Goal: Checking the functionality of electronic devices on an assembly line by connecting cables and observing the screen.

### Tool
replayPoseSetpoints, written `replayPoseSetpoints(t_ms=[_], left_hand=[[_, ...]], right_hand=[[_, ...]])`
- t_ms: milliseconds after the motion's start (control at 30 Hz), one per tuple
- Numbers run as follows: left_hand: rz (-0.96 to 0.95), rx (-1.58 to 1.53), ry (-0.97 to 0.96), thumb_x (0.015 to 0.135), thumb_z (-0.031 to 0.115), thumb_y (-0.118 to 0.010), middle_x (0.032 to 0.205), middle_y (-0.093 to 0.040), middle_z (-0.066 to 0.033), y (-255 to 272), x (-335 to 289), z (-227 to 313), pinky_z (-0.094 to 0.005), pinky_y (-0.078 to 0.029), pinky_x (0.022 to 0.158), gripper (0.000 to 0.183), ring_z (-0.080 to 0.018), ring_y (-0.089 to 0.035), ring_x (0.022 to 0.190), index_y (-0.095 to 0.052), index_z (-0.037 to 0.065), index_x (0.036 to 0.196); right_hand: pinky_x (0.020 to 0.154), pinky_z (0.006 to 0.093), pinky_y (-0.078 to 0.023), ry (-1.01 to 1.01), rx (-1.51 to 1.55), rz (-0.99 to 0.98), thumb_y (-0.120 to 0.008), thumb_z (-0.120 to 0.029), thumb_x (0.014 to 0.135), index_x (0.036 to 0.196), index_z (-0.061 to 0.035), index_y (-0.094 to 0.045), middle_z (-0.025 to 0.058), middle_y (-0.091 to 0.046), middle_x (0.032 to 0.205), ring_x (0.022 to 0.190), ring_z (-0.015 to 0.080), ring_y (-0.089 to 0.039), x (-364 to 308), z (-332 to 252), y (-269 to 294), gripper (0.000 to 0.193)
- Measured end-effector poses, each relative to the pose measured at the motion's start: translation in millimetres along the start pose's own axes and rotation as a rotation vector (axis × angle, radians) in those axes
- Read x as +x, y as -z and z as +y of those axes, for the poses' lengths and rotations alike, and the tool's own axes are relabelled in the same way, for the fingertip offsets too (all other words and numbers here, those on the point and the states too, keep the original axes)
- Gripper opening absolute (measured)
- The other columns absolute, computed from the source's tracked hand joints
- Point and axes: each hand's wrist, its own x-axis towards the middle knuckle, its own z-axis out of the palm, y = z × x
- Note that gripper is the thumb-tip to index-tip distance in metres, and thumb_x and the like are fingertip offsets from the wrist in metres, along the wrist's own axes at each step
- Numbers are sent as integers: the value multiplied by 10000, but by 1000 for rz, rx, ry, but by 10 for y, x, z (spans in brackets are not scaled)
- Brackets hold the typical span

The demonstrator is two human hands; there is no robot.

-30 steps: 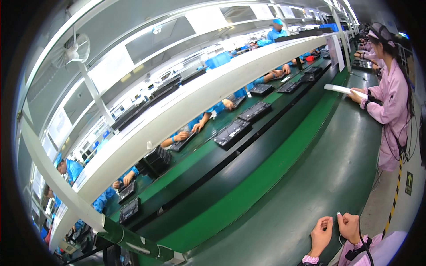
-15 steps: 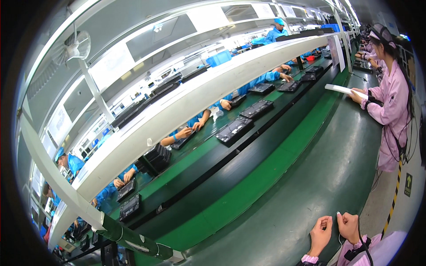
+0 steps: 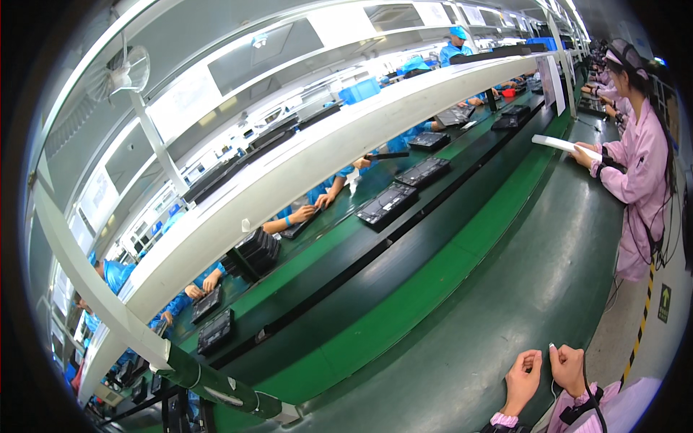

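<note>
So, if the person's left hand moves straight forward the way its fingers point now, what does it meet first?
Probably only the bare dark green worktable. The left hand, loosely curled, points up the picture, away from the person; farther along lies the black conveyor belt. Depth is hard to judge in this fisheye view.

long green conveyor bench (image 3: 433,289), white overhead shelf (image 3: 325,151)

green workbench (image 3: 505,289), black conveyor belt (image 3: 346,278), pink sleeves (image 3: 577,398)
</note>
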Motion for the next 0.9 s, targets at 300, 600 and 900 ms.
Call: replayPoseSetpoints(t_ms=[300, 600, 900], left_hand=[[-10, 14, 22, 845, 109, -612, 816, -629, -43, 15, 0, -18, -204, -468, 701, 158, -61, -571, 742, -586, -17, 938], [-3, 49, -2, 844, 110, -614, 805, -634, -52, 15, -5, 48, -205, -473, 686, 157, -62, -577, 724, -587, -15, 935], [-5, 59, -6, 846, 115, -612, 797, -635, -52, 25, -2, 25, -203, -472, 681, 156, -63, -583, 723, -588, -14, 930]], right_hand=[[349, 287, -256, 1, 19, -9, -614, -60, 791, 513, 20, -424, 122, -382, 394, 317, 134, -343, -16, -8, -7, 346], [351, 295, -255, 5, 12, 0, -621, -63, 787, 512, 15, -422, 125, -376, 395, 318, 135, -342, -17, 38, -14, 348], [361, 296, -204, -19, 58, 15, -604, -64, 797, 515, 31, -397, 92, -324, 396, 362, 81, -279, -16, -29, -24, 362]])
